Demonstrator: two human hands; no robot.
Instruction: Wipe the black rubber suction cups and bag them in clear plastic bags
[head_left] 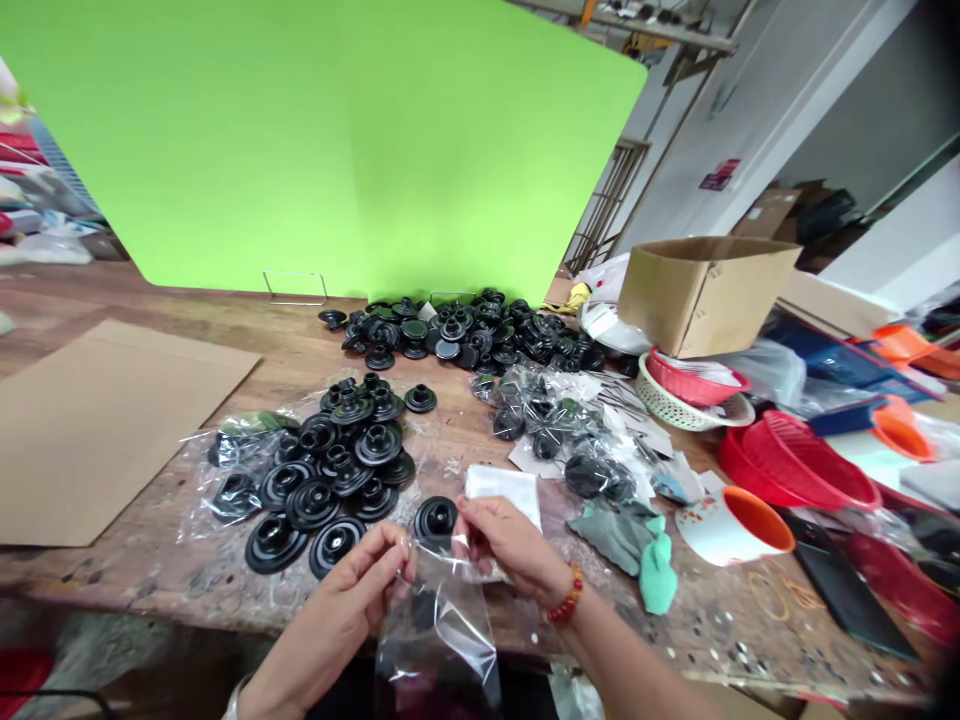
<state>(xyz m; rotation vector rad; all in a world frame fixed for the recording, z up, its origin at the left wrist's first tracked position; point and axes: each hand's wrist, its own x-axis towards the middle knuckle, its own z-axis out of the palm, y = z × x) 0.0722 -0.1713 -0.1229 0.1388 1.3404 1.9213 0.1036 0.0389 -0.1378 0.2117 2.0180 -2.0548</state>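
Close to the table's front edge, a clear plastic bag (457, 640) hangs between my two hands. My left hand (367, 575) pinches the bag's left upper edge. My right hand (510, 545), with a red bead bracelet at the wrist, grips the opposite upper edge; a small whitish piece shows by its fingers, too blurred to name. A dark shape shows through the bag, but I cannot tell whether it is inside or behind. Just beyond the hands lies a round black stepped plastic part (435, 518), beside a stack of clear bags (504, 490).
To the left lie a pile of black parts (345, 450) and a cardboard sheet (112, 430). A bigger heap (450, 330) lies before the green board (337, 150). Bagged parts (547, 410), a cardboard box (697, 300), red baskets (802, 465), and a white-orange cup (735, 525) stand right.
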